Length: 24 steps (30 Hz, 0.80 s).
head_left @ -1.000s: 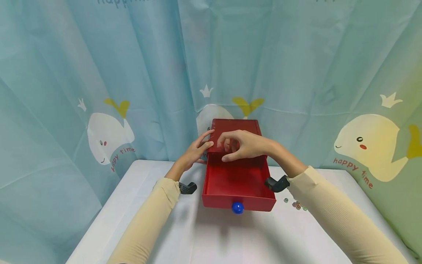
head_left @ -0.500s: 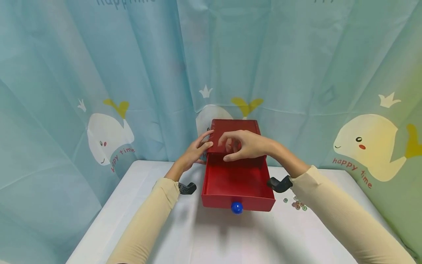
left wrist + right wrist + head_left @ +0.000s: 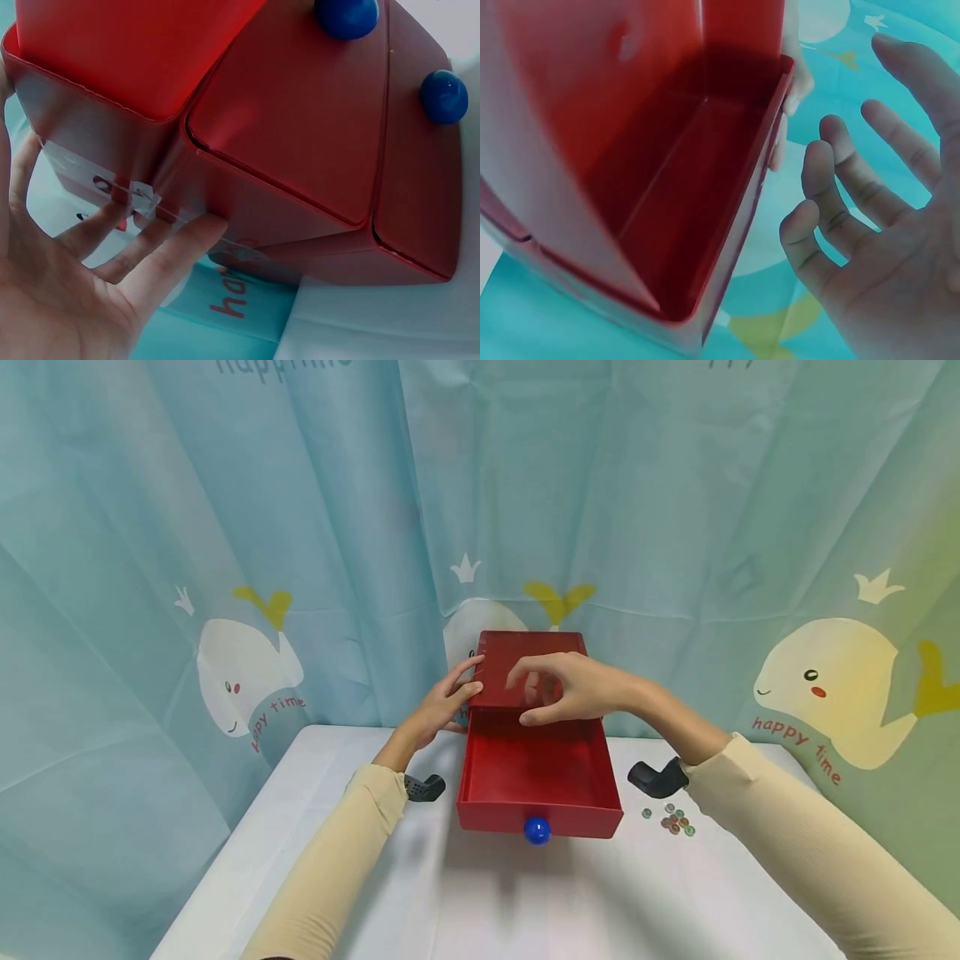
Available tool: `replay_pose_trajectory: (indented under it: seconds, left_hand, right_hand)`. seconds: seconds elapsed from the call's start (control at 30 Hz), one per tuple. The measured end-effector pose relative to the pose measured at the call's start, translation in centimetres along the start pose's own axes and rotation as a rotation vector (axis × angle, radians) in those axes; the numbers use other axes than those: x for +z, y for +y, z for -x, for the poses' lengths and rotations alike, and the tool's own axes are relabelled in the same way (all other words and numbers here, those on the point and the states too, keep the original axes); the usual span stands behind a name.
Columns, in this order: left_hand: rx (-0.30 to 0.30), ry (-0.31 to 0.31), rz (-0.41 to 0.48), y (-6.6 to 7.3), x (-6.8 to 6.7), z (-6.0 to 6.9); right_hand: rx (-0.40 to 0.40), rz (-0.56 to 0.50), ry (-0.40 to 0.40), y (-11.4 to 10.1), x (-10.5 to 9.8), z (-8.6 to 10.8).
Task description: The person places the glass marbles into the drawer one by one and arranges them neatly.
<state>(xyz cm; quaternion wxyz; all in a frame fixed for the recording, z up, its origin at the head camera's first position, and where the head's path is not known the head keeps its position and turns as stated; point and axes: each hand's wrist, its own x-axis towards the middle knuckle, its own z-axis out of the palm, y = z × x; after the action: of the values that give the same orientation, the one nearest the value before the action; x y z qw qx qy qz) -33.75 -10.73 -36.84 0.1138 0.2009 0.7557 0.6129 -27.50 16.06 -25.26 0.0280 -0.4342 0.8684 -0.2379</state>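
A red drawer cabinet (image 3: 497, 662) stands at the back of the table. Its top drawer (image 3: 487, 817), with a round blue knob (image 3: 537, 831), is pulled out, and no item shows inside. My left hand (image 3: 429, 717) touches the cabinet's left side with spread fingers. In the left wrist view those fingers (image 3: 184, 251) lie against the side wall, beside lower drawer fronts with blue knobs (image 3: 444, 97). My right hand (image 3: 576, 689) hovers over the cabinet and the drawer's rear, fingers loosely bent. The right wrist view shows this hand (image 3: 892, 262) holding nothing, apart from the drawer (image 3: 675, 187).
Several small round pieces (image 3: 675, 821), greenish and reddish-brown, lie on the white table (image 3: 360, 893) right of the drawer. A blue-green curtain (image 3: 337, 527) with whale prints hangs behind and around the table. Both wrists wear black camera mounts (image 3: 658, 778).
My right hand has shifted slightly to the right, and its forearm uncovers more of the small round pieces. The left hand stays on the cabinet's side. The drawer remains pulled out.
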Motion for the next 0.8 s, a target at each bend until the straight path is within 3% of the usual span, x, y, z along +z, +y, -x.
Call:
replay_pose_trajectory:
  seconds: [0.4,0.8]
  left_hand:
    - [-0.001,0.006,-0.004,0.1,-0.1,-0.2]
    - [0.000,0.000,-0.001,0.0,0.2,0.3]
  right_hand:
    - [0.040,0.004,-0.004,-0.1,-0.7,2.3]
    - [0.074,0.027,0.085,0.3,-1.2,5.9]
